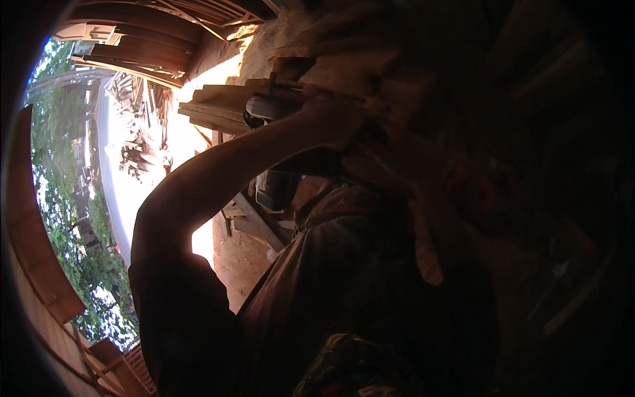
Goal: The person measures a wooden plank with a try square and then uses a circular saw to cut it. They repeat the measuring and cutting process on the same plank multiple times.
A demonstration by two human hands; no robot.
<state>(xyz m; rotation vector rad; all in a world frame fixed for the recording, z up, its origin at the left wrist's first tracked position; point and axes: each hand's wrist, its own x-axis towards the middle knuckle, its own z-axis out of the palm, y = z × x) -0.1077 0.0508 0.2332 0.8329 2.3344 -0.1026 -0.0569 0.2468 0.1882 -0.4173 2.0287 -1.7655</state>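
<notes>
Deep shadow covers most of the work area. My left arm reaches in from the lower left, and my left hand (334, 119) is bent and looks closed over something too dark to make out. Close beside it on the right is my right hand (400, 155), its fingers lost in the dark. A dark machine with a rounded grey housing (264, 108) lies just left of my left hand. Below my left forearm hangs a dark cylindrical part (276, 190); I cannot tell whether it joins the housing. Wooden boards (218, 109) lie stacked behind the machine.
Crossed wooden pieces (254, 221) stand low on the brownish ground (241, 264). Upper left, large curved brown wooden pieces (145, 49) are stacked. Outside in bright sun lies a heap of scrap wood (142, 126). The right side is nearly black.
</notes>
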